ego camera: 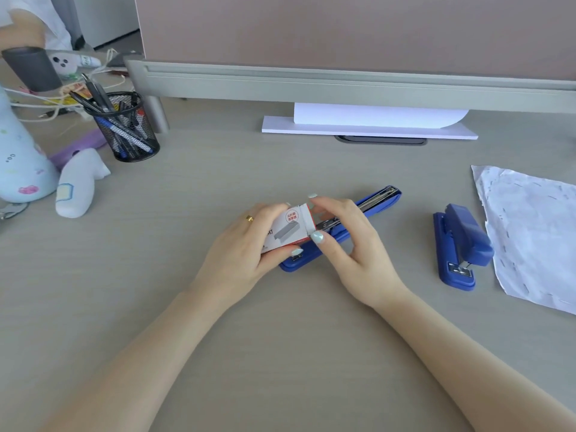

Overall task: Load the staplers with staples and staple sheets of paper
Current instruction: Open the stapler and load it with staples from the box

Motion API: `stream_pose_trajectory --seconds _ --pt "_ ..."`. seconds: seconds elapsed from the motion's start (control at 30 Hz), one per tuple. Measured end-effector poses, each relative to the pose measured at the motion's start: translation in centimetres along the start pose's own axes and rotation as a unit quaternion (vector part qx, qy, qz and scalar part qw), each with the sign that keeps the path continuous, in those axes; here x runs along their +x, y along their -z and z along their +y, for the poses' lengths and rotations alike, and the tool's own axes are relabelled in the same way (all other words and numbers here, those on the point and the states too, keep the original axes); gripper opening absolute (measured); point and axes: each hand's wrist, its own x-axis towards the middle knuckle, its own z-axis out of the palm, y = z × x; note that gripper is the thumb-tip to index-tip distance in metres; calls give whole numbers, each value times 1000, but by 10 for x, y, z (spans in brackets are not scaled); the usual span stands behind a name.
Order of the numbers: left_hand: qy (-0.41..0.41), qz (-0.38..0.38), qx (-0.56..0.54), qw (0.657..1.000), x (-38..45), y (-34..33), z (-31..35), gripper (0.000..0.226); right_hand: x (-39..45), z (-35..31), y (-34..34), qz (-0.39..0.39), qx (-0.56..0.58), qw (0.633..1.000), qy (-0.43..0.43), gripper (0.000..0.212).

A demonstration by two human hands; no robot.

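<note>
A small red and white staple box (pixel 288 227) is held in my left hand (pixel 249 244) above the desk's middle. My right hand (pixel 346 241) pinches the box's open end flap with thumb and fingers. Under both hands lies a blue stapler (pixel 378 199) swung fully open and flat, its metal staple channel showing at the far end. A second blue stapler (pixel 459 244) sits closed to the right. Beside it lies a crumpled sheet of paper (pixel 533 232) with many staples in it.
A mesh pen cup (pixel 124 129) and soft toys (pixel 78 185) stand at the left. A stack of white paper (pixel 367 126) lies under the grey partition (pixel 343 82) at the back. The grey desk (pixel 280 338) stretches toward me.
</note>
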Motion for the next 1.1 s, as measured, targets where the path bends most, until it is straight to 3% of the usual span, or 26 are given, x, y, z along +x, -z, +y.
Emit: stream_pose_trajectory --seconds 0.2,0.47,0.7,1.1 --pt "6 -1 -34 999 0 -2 -6 44 0 4 -7 12 -24 997 78 33" --pt "19 23 -43 999 3 -2 -7 43 2 12 -7 50 -94 990 93 39" --pt "20 12 -15 1000 2 -2 -7 43 1 7 -5 67 -58 994 56 25" --pt "-19 -10 26 999 2 -3 -5 45 1 7 -6 55 -20 998 3 27"
